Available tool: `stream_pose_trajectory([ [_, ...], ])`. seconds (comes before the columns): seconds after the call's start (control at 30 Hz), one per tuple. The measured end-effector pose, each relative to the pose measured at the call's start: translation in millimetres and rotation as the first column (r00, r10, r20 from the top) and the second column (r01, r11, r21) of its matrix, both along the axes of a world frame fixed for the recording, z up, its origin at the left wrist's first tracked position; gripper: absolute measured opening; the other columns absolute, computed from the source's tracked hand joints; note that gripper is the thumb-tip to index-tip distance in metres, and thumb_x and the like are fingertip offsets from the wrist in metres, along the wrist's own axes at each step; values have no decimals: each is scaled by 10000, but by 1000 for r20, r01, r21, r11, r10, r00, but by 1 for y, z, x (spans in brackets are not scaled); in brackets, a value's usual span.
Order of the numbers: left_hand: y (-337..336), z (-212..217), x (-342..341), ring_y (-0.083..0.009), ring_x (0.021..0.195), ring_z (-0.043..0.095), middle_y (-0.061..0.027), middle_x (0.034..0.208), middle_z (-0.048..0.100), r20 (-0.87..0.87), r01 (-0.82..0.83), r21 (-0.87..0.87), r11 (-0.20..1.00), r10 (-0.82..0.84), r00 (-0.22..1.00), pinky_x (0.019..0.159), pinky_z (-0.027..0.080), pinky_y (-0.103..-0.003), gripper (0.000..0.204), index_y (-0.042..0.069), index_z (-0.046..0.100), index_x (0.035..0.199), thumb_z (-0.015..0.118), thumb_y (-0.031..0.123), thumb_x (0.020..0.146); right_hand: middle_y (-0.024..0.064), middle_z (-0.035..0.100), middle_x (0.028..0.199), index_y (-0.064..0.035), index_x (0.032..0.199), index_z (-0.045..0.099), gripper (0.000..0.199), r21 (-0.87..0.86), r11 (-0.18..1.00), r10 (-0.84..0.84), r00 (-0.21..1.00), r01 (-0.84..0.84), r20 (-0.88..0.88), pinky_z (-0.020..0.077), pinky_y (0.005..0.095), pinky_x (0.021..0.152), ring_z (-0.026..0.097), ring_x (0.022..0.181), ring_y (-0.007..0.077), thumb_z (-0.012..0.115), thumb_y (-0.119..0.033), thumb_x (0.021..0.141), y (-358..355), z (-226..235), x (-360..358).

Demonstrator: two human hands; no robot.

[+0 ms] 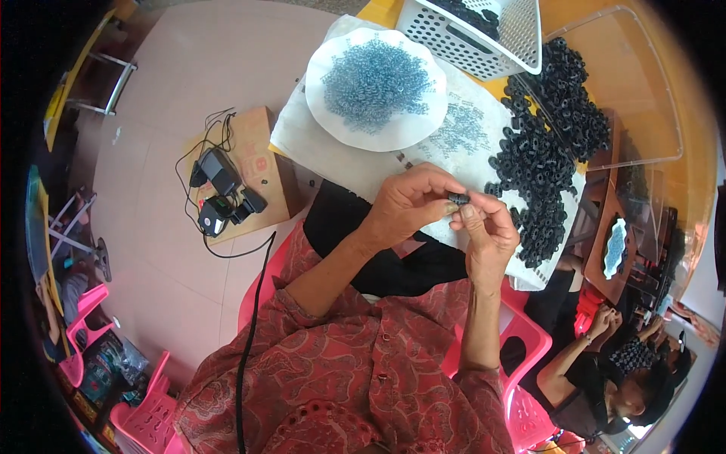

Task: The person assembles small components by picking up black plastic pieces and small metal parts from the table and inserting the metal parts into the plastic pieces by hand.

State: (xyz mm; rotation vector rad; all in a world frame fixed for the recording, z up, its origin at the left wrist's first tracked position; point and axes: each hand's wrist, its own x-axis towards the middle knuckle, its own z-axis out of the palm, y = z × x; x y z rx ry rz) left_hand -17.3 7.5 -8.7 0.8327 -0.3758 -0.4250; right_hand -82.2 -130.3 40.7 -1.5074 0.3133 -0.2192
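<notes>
In front of my chest, both hands meet at a small black plastic part (458, 199). My left hand (412, 198) pinches it between thumb and fingers. My right hand (488, 231) is closed on its other side, thumb and fingertips pressed to it, covering most of it. Beyond my left hand stands a white scalloped plate (321, 113) heaped with tiny blue-grey pieces (378, 79) that look like small springs. More of these pieces (461, 129) are scattered on the white cloth beside the plate. To the right of my hands lies a large pile of small black plastic parts (537, 166).
A white perforated basket (454, 47) with black pieces stands at the far edge. A clear plastic lid or tray (650, 155) is at the right. On the left, a cardboard box (261, 151) carries black devices with cables. Other people sit at the lower right, near pink chairs.
</notes>
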Motion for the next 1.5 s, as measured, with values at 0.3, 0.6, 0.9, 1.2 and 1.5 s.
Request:
stream_pose_trajectory([
  [0.3,0,2,-1,-47,846,513,14,967,531,-19,-13,42,999,14,1000,765,440,-198,248,8,639,1042,590,-82,816,51,627,860,3,1016,615,142,-38,999,-14,1000,14,-11,532,225,671,615,750,98,603,26,876,3,2,1],
  [0.6,2,8,-2,-60,671,584,-29,774,637,-151,2,54,999,6,989,619,481,-218,151,-21,651,1023,600,46,898,68,650,785,15,939,600,101,22,1000,7,998,-5,-55,476,218,637,571,653,93,581,-84,927,8,6,1],
  [0.9,1,10,0,-58,642,575,-18,738,622,-162,17,72,997,-5,987,605,476,-210,177,-27,651,1014,568,108,935,62,626,737,10,898,591,182,73,997,15,992,-6,-124,446,219,573,537,597,91,593,-169,931,5,7,2],
  [1.2,1,8,-5,-63,646,575,-17,743,617,-117,-66,188,980,89,989,596,481,-212,167,-25,644,1008,535,79,936,55,634,785,4,899,587,188,21,1000,20,983,-17,-182,459,213,538,549,595,81,610,-181,921,9,12,0],
  [1.5,1,5,-5,-101,712,599,-63,878,617,-151,-12,103,995,27,988,676,517,-249,224,-14,577,1150,501,81,962,78,645,707,21,855,630,155,-210,972,-105,994,104,10,436,206,521,560,548,94,621,-130,889,-14,57,87],
])
